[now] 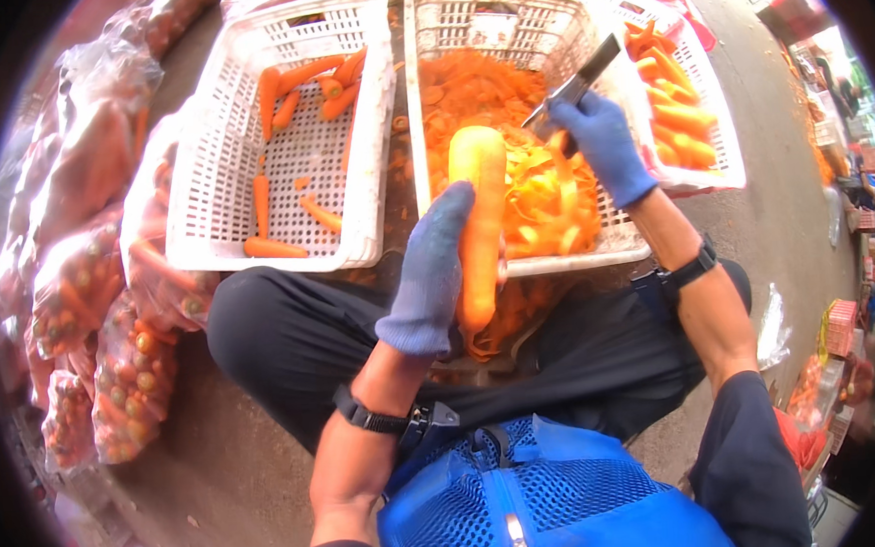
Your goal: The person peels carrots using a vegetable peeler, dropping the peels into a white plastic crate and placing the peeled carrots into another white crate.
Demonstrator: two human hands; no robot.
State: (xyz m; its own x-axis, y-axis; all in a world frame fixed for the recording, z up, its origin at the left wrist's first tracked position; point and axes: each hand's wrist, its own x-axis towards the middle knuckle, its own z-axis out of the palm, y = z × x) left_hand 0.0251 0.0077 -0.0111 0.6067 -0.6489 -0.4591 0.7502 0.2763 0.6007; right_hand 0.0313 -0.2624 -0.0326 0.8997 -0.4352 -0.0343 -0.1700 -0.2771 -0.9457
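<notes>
My left hand (433, 266), in a blue knit glove, grips a large orange carrot (482, 226) that is held lengthwise, its rounded far end over the middle crate. In my right hand (604, 139), gloved too, is a metal peeler or knife (583, 73) with a wide flat blade pointing up and to the right. A peel strip hangs near that hand. Beneath both hands, orange carrot peelings (471, 91) heap in the white plastic crate (580, 263). The tool and the carrot are apart.
At left, a white crate (279, 264) holds several loose carrots (276, 247). A third crate (729, 180) at right holds peeled carrots (680, 119). Clear plastic bags of carrots (132, 375) pile up on the far left. More bags and a distant person (872, 185) appear at the right rim.
</notes>
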